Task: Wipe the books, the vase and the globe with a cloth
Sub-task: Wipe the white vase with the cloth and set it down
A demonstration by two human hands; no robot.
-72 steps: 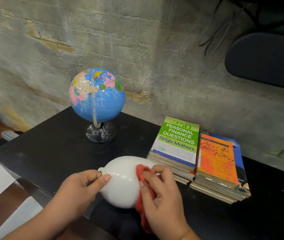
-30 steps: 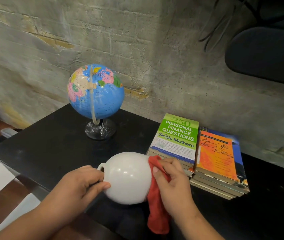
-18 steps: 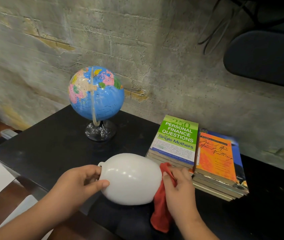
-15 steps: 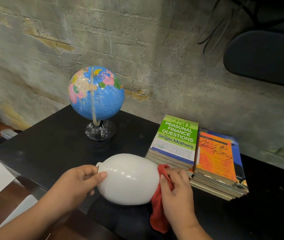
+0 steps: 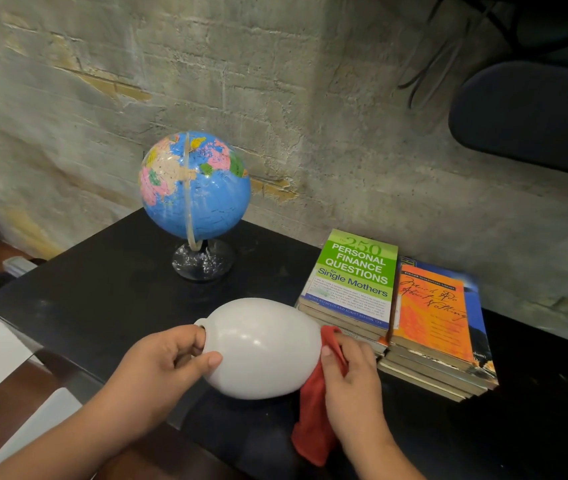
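Rough grey brick wall behind a black table. Left hand grips the neck of a white vase tipped sideways; its inside is hidden. Right hand presses a red cloth to its base, seemingly pinched. Globe and stacked books sit behind.

You are facing a black table that is standing against a rough wall. A globe is sitting upright on its dark round base toward the far left of the top. Two stacks of books are lying flat at the right, touching side by side, with a green book topping the left stack and an orange book topping the right.
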